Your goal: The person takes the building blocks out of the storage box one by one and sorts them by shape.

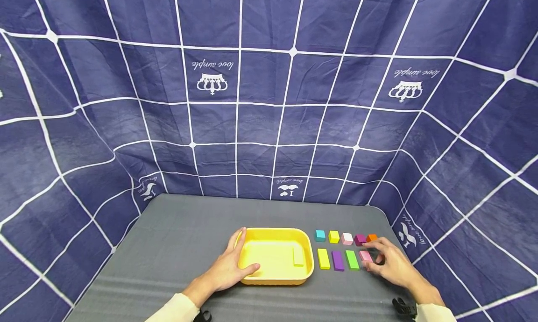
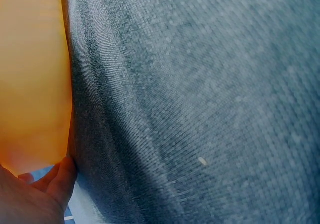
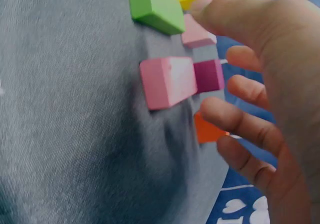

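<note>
One grey counter [image 1: 176, 247] lies before you. On it sits one yellow tray [image 1: 275, 277] with one yellow block [image 1: 298, 256] inside. Right of the tray are five small cubes in a back row and four long blocks in front: yellow, purple, green, pink. Your left hand [image 1: 229, 268] curls round the tray's near-left corner, thumb over the rim. Your right hand [image 1: 388, 263] hovers with its grip apart, fingers spread beside the pink block [image 1: 365, 256], which is last on the right.

The backdrop cloth [image 1: 269, 102] reads "love simple" upside down above crown emblems.
</note>
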`<control>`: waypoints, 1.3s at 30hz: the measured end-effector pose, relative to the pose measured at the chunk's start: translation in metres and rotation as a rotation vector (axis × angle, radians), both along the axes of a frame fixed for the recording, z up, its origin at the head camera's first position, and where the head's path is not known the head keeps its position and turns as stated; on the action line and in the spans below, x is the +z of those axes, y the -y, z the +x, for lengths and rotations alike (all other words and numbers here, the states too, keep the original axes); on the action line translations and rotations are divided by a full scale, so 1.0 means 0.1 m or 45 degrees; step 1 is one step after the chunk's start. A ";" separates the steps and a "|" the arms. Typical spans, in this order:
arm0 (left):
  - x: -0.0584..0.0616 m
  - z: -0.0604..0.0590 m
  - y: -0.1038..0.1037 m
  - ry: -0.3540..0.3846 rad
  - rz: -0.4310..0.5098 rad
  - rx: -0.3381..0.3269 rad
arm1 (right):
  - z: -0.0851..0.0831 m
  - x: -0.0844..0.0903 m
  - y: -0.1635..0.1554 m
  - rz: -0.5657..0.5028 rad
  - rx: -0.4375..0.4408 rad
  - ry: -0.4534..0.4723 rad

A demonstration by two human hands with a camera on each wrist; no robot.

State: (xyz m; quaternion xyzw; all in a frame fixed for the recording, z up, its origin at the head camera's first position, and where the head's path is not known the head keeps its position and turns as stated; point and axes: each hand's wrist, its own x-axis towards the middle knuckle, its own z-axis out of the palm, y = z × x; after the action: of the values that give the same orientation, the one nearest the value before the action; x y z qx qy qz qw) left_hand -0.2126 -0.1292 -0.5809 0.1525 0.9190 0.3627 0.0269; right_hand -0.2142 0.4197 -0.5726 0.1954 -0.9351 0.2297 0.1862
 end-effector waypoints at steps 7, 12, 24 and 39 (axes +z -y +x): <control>-0.03 0.00 0.01 -0.003 0.021 -0.010 | -0.02 0.14 0.15 -0.006 0.041 -0.081; -0.01 0.02 0.01 0.008 0.007 -0.010 | -0.02 0.25 0.28 0.011 0.099 -0.119; -0.03 0.02 0.02 -0.078 0.046 -0.033 | -0.04 0.42 0.62 0.128 0.127 -0.100; -0.01 0.01 0.00 -0.003 0.023 -0.009 | -0.14 0.59 1.26 0.306 0.232 0.041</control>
State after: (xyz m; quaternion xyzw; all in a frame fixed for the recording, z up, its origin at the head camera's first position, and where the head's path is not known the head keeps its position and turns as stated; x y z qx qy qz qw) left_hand -0.2118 -0.1288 -0.5823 0.1565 0.9151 0.3708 0.0258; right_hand -0.2286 0.2939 -0.5135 0.2965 -0.9371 0.1353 0.1249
